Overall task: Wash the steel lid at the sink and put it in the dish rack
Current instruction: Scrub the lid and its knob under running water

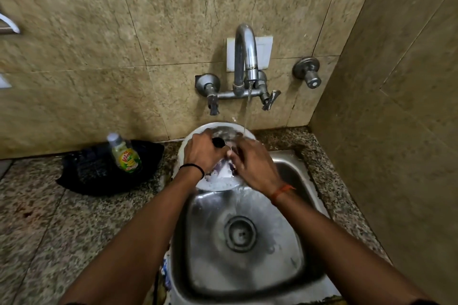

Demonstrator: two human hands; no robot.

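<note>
Dish soap bottle [125, 153]: yellow-green label, red lettering, apparently "Vim"; stands on a black tray [99, 171] left of the sink [292, 176]. Steel lid [218, 183]: held tilted over the sink's back edge, under running tap [245, 57] water. Left hand [202, 153]: closed around the lid's black knob [218, 142]. Right hand [252, 163]: fingers curled, pressed on the lid's face; anything in it is hidden.

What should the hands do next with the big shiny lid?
Probably tilt the steel lid further under the water stream. The left hand holds it near its black knob, the right hand rubs it, and the water lands only near its far edge.
</note>
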